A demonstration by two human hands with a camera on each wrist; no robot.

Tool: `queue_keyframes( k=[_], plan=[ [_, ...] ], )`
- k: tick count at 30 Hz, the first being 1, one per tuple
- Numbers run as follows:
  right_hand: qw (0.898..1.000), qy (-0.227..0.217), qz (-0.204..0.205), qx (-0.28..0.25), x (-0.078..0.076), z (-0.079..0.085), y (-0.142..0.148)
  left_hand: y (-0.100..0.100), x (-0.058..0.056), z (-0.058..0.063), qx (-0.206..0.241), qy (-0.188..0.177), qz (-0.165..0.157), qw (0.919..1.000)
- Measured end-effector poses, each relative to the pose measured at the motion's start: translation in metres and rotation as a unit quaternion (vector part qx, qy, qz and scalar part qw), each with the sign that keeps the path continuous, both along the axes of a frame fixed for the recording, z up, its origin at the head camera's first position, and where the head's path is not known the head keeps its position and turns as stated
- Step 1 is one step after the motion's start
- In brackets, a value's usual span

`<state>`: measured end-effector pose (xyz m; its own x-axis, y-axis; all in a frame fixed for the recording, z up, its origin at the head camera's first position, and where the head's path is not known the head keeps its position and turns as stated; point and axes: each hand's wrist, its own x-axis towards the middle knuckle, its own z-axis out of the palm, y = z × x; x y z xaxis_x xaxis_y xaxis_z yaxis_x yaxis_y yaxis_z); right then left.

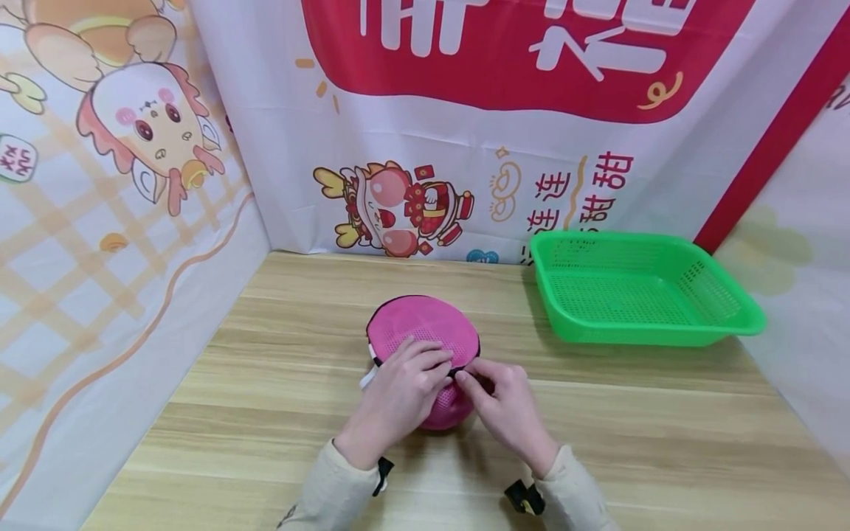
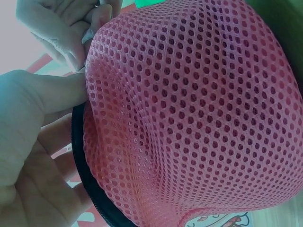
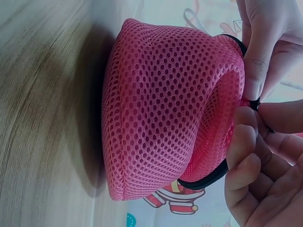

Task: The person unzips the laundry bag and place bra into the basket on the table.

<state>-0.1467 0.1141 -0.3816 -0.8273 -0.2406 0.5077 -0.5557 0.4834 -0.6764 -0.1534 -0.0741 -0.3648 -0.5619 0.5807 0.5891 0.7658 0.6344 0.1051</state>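
A round pink mesh laundry bag (image 1: pixel 408 317) with a black zipper round its top sits on the wooden table. My left hand (image 1: pixel 405 387) pinches its near rim, fingers over the mesh top and thumb on the side, as the left wrist view shows beside the black zipper (image 2: pixel 87 165). Just to the right, my right hand (image 1: pixel 508 409) pinches the zipper at the rim between thumb and curled fingers. In the right wrist view both thumbs almost meet at a small black piece of the zipper (image 3: pixel 255 103). The mesh side (image 3: pixel 161 104) bulges and folds inward below the rim.
A green plastic basket (image 1: pixel 637 333) with perforated walls stands at the back right of the table (image 1: pixel 279 354). Printed cloth (image 1: pixel 265 147) hangs behind the table and along its sides. A white tab (image 1: pixel 367 377) sticks out at the bag's left.
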Motion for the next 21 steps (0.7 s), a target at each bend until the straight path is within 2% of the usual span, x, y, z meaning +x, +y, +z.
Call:
queue_keyframes(
  k=[7, 21],
  plan=[
    [1.000, -0.006, -0.020, -0.006, 0.0005, 0.0013, 0.0028, -0.0013, 0.0004, 0.0012, -0.004, 0.000, -0.003, 1.0000],
    [1.000, -0.011, -0.017, -0.015, -0.0001, 0.0022, 0.0060, -0.0050, 0.0004, 0.0026, 0.002, -0.007, -0.013, 0.9999]
  ],
)
